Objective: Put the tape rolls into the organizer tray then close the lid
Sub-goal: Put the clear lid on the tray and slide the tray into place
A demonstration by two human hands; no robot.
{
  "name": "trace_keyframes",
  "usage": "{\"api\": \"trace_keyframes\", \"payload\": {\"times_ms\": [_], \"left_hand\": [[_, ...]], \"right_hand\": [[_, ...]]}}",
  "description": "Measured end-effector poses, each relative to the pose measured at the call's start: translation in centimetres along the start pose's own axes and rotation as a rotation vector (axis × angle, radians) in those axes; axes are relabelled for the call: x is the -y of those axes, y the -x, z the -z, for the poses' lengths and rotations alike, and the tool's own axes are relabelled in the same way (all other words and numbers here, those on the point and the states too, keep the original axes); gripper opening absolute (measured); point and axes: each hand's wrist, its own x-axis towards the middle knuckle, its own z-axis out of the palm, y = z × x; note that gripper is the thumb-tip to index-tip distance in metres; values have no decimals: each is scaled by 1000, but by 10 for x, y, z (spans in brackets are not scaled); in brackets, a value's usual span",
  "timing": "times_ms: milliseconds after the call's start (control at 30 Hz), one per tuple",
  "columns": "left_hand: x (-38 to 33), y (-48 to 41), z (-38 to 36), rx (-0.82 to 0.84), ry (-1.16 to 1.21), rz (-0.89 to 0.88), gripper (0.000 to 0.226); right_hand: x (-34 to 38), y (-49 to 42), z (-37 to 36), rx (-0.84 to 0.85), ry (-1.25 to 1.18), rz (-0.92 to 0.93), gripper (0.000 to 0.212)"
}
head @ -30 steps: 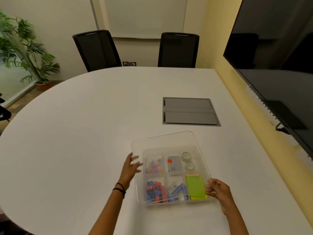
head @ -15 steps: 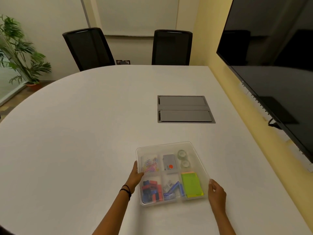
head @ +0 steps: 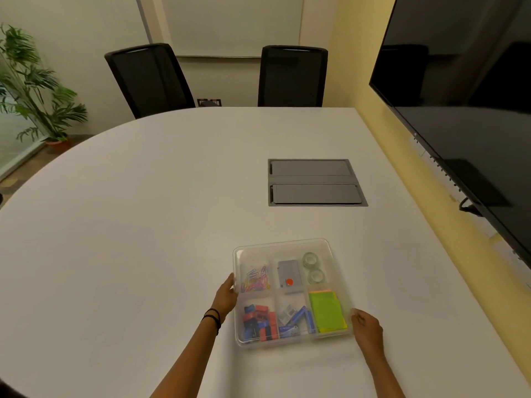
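Note:
A clear plastic organizer tray (head: 283,243) lies on the white table in front of me, with its transparent lid flat on top. Two clear tape rolls (head: 309,259) (head: 316,276) sit one behind the other in the far right compartment, seen through the lid. My left hand (head: 227,297) grips the tray's left edge near its middle, fingers against the rim. My right hand (head: 366,328) holds the near right corner, fingertips touching the side wall.
Other compartments hold coloured paper clips (head: 256,280), a grey box (head: 288,273), binder clips (head: 260,321) and green sticky notes (head: 327,311). A grey cable hatch (head: 314,182) is set into the table beyond. Two black chairs (head: 291,76) stand at the far edge, and a large screen (head: 465,110) hangs at right.
The lid, tilted up at the back a second ago, now lies flat on the tray. Both hands have shifted to the tray's sides.

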Motion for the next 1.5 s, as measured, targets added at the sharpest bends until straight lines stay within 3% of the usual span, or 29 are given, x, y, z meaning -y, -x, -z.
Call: {"api": "trace_keyframes", "payload": {"times_ms": [133, 467, 600, 767, 967, 1500], "left_hand": [[1, -4, 1, -9, 37, 8, 39], [1, -16, -1, -67, -5, -12, 34], [13, -14, 11, 78, -139, 140, 54], [26, -1, 18, 278, -373, 273, 58], [31, 11, 20, 365, -413, 207, 64], [49, 11, 28, 402, -276, 141, 70]], "right_hand": [[0, -8, 5, 59, -2, -33, 20], [-2, -10, 9, 144, 14, -56, 26], [-3, -20, 12, 235, 76, -66, 32], [-2, -32, 14, 294, 163, -94, 30], [-2, -31, 14, 282, 136, -91, 28], [-6, -33, 16, 305, -6, -153, 8]]}}
